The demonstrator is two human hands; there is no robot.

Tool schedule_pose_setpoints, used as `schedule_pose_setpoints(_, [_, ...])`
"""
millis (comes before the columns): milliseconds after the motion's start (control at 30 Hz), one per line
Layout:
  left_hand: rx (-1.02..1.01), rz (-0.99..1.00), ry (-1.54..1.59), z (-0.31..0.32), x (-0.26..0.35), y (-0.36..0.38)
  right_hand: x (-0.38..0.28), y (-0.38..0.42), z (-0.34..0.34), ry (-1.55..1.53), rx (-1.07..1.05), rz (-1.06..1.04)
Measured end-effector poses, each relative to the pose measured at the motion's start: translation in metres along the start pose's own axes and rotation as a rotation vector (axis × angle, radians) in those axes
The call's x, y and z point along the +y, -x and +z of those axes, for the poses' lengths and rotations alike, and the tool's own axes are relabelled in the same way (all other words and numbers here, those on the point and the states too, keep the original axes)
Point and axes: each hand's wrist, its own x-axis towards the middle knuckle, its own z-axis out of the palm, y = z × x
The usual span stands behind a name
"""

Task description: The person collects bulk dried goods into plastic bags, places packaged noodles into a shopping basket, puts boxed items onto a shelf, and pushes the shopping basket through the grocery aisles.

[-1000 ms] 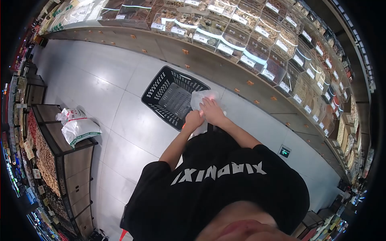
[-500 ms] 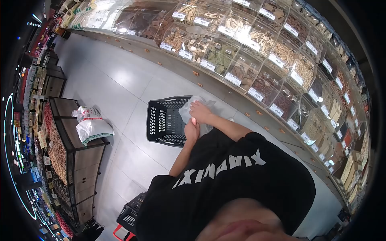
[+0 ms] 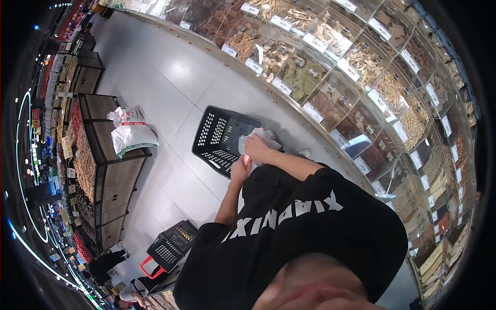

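My right hand [image 3: 257,148] is closed on a crumpled, see-through plastic bag [image 3: 267,137]. Just below and to its left, my left hand [image 3: 240,169] is closed too, its fingers at the lower edge of the same bag. What the bag contains, if anything, is hidden by my hands. Both hands are over the near right rim of a black shopping basket [image 3: 227,120] with perforated walls. The part of the basket under the bag and hands is out of sight.
To the right runs a long slope of clear bins [image 3: 305,77] with dried goods and price tags. A wooden nut stand [image 3: 121,178] is on the left, with a white sack [image 3: 133,139] on its ledge. Behind me are another black basket [image 3: 173,245] and a person [image 3: 133,293].
The view has turned, and the basket appears rotated. The bag is bunched smaller around my hands. More of the rear basket and a person behind me show.
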Motion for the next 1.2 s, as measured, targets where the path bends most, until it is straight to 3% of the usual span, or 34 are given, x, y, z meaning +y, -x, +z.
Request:
schedule_pose_setpoints(200, [-0.011, 0.056, -0.037, -0.01, -0.023, -0.032, 0.023, -0.031, 0.004, -0.015, -0.028, 0.026])
schedule_pose_setpoints(567, [-0.115, 0.196, -0.084, -0.078, -0.035, -0.221, 0.145, -0.151, -0.017, -0.025, -0.025, 0.136])
schedule_pose_setpoints(733, [-0.105, 0.298, -0.172, -0.109, -0.064, -0.29, 0.179, -0.201, -0.019, 0.015, 0.085, 0.23])
schedule_pose_setpoints(867, [-0.111, 0.279, -0.138, -0.127, -0.076, -0.323, 0.213, -0.201, -0.039, -0.094, 0.153, 0.435])
schedule_pose_setpoints(1067, [-0.122, 0.254, -0.118, -0.146, -0.061, -0.338, 0.25, -0.157, -0.029, -0.635, 0.02, 0.845])
schedule_pose_setpoints(1200, [-0.102, 0.245, -0.06, -0.152, -0.057, -0.335, 0.249, -0.144, -0.014, -0.844, 0.118, 0.827])
